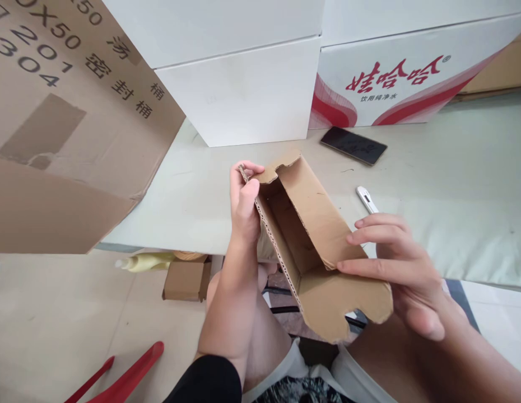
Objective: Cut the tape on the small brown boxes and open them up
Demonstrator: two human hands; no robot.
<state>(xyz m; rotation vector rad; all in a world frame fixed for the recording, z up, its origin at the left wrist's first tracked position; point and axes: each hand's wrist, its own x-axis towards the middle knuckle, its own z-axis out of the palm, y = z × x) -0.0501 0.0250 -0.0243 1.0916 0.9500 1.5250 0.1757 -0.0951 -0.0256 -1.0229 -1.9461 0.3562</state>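
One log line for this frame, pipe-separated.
left hand: grips cardboard box at far end | right hand: touches side flap | box: open | nearby: phone, white tool

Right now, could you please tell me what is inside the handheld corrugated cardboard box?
Inside the corrugated cardboard box, only bare, shadowed walls show; its long flap hides part, so anything beneath cannot be seen.

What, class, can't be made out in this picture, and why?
Head view:
Underside of the cardboard box: hidden by its walls.
Part of the white tool: covered by the right hand.
Rest of the red object: cut off, bottom edge.
Rest of the large printed carton: cut off, left edge.
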